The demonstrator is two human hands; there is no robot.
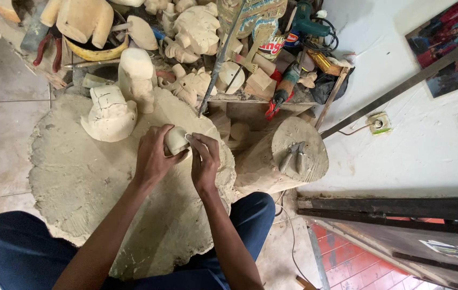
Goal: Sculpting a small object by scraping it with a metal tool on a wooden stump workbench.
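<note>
Head view: your left hand (pixel 153 156) cups a small pale wood carving (pixel 176 139), fingers curled round its left side & gripping it. Your right hand (pixel 205 158) meets it from the right, fingers pressed together on a thin pale bit at the carving's top edge; can't tell what that bit is. Carving sits just above the big round stump (pixel 78 182), near its upper right rim, w/ both hands over the stump top.

On the stump, up & left of the carving: a cracked rough-cut wood figure (pixel 110 114); just beyond it, a taller upright block (pixel 136 75). A thin metal rod (pixel 218 64) leans down to the stump's far rim, just above the hands. Right of the stump, touching it, a smaller log (pixel 293 161) lies tilted w/ pliers (pixel 293 156) on its cut face. Behind the stump: a cluttered heap of unfinished carvings (pixel 197 27), & a green power drill (pixel 307 24) further right. Your knees in dark blue trousers (pixel 19 247) flank the stump's near side.
</note>
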